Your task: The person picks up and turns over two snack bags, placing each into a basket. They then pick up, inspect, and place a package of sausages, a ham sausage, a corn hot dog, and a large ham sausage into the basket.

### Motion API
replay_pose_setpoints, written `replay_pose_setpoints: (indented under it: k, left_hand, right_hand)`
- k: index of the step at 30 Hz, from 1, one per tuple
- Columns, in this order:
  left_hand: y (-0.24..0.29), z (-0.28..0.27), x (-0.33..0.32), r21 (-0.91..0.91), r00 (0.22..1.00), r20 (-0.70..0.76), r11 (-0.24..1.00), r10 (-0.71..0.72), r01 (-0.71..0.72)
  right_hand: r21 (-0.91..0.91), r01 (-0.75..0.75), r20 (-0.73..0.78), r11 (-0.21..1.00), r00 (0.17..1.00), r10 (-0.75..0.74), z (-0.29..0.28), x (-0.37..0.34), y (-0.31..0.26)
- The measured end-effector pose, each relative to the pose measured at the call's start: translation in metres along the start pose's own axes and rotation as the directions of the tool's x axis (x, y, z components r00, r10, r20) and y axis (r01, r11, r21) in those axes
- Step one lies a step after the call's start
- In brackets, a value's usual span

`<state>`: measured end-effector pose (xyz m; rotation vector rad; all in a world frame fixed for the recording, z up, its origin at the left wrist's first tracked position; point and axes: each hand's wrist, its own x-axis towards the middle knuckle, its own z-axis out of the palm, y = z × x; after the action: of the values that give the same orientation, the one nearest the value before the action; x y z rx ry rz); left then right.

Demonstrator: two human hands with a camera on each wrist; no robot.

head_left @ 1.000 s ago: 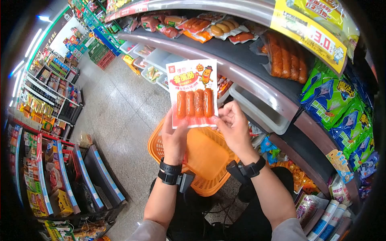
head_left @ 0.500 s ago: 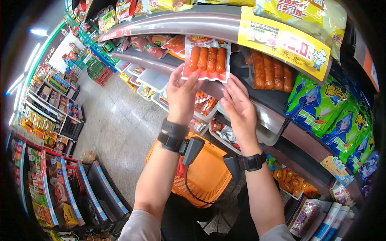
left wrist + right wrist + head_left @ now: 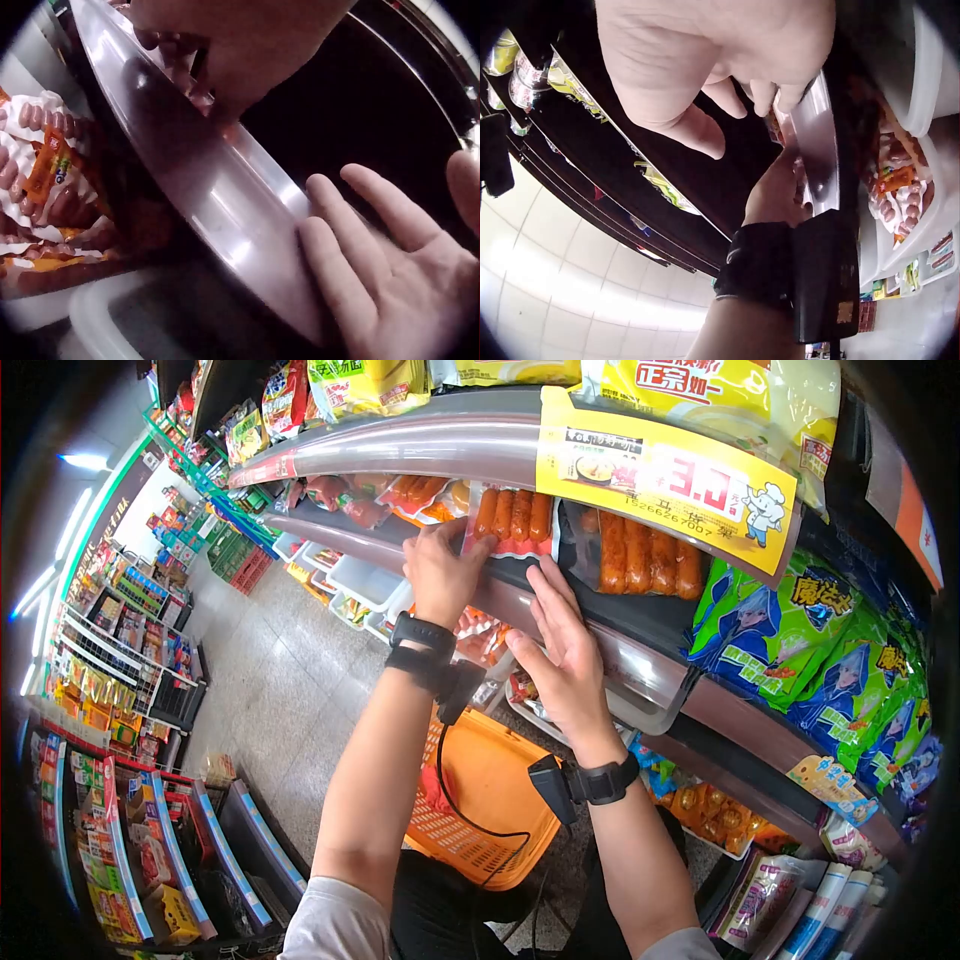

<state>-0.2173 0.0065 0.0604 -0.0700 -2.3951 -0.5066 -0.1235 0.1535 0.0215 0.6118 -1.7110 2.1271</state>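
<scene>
A flat pack of sausages lies at the front of the dark shelf, under the upper shelf's rim. My left hand pinches its lower left corner, thumb over the pack's edge; in the left wrist view the left hand bends over the metal shelf lip. My right hand holds nothing, fingers outstretched close to the pack's lower right side. The left wrist view shows the right hand's spread fingers beside the shelf lip. A clear pouch of larger sausages sits just right of the pack.
More sausage packs lie along the shelf to the left. A yellow price sign hangs over the shelf front. Green snack bags hang at right. White bins stand below, and an orange basket sits on the floor.
The sausage pack went from above the basket, held in both hands, forward and up onto the shelf. My right hand has let go of it. The view has shifted towards the shelf.
</scene>
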Motion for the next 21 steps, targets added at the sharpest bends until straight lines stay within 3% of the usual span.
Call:
replay_pose_setpoints:
  k: [3,5,6,8,9,11,13,15,16,17,18,20,21]
  left_hand:
    - [-0.004,0.001,-0.001,-0.046,0.996,0.073,0.997,-0.05,0.054]
    - [-0.006,0.005,0.003,0.041,0.996,-0.089,0.999,-0.008,0.012]
    - [-0.009,0.006,0.009,0.04,0.996,-0.091,0.999,-0.004,0.007]
    - [-0.014,0.008,0.027,-0.195,0.998,0.037,0.979,-0.057,0.063]
    - [-0.015,0.011,0.033,-0.197,0.998,0.035,0.979,-0.055,0.061]
    - [-0.015,0.016,0.048,-0.053,0.944,0.231,0.965,-0.238,0.256]
    - [-0.008,0.014,0.058,-0.076,0.94,0.221,0.956,-0.26,0.282]
    - [0.001,0.011,0.064,-0.346,0.906,0.297,0.85,-0.301,0.396]
    - [0.005,0.006,0.068,-0.352,0.861,0.368,0.805,-0.351,0.478]
    - [0.005,0.007,0.072,-0.353,0.862,0.368,0.805,-0.349,0.477]
    - [0.004,0.007,0.076,-0.246,0.901,0.342,0.9,-0.267,0.36]
    - [0.005,0.009,0.068,-0.484,0.923,0.253,0.788,-0.29,0.38]
    - [0.0,0.014,0.068,-0.483,0.923,0.252,0.789,-0.29,0.38]
  right_hand:
    - [0.019,-0.013,-0.002,1.0,1.0,0.013,-0.001,-0.001,0.0]
    - [-0.002,-0.006,-0.001,1.0,1.0,0.006,-0.001,-0.001,0.0]
    - [0.026,-0.027,0.001,0.999,1.0,0.027,0.0,-0.002,0.0]
    - [0.064,-0.061,-0.006,0.996,0.998,0.062,0.003,-0.003,-0.003]
    - [0.063,-0.058,-0.007,0.996,0.998,0.059,0.004,-0.003,-0.004]
    - [0.051,-0.072,-0.002,0.996,0.997,0.072,0.005,-0.003,-0.005]
    - [0.035,-0.067,-0.004,0.997,0.998,0.068,0.005,-0.002,-0.007]
    - [0.06,-0.084,0.004,0.995,0.996,0.084,0.003,-0.002,-0.008]
    - [0.069,-0.092,0.004,0.993,0.996,0.092,0.003,-0.002,-0.009]
    - [0.068,-0.091,0.003,0.994,0.996,0.091,0.002,-0.001,-0.009]
    - [0.072,-0.1,0.013,0.992,0.995,0.1,0.001,-0.001,-0.009]
    - [0.079,-0.11,0.023,0.991,0.994,0.108,0.0,0.0,-0.009]
    - [0.073,-0.107,0.027,0.992,0.994,0.105,0.0,0.0,-0.01]
